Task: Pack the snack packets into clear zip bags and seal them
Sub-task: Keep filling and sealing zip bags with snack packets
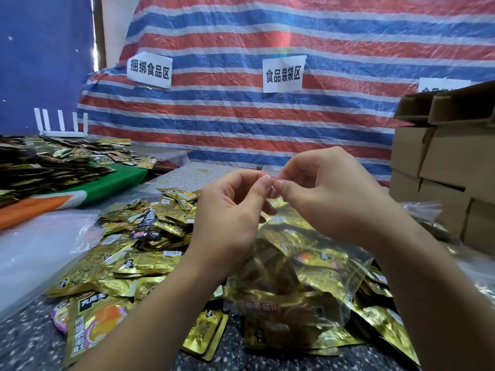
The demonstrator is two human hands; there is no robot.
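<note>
Both hands' fingers (pixel 263 187) pinching zip bag (pixel 297 279) top, packets inside hanging below.

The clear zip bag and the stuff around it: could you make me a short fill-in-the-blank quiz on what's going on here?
1. Both hands, the left hand and the right hand, pinch the top edge of the clear zip bag, which is filled with ____ snack packets.
2. Loose snack packets lie heaped on the ____ side of the bag.
3. The stacked cardboard boxes stand on the ____ side.

Missing words: gold; left; right
</note>
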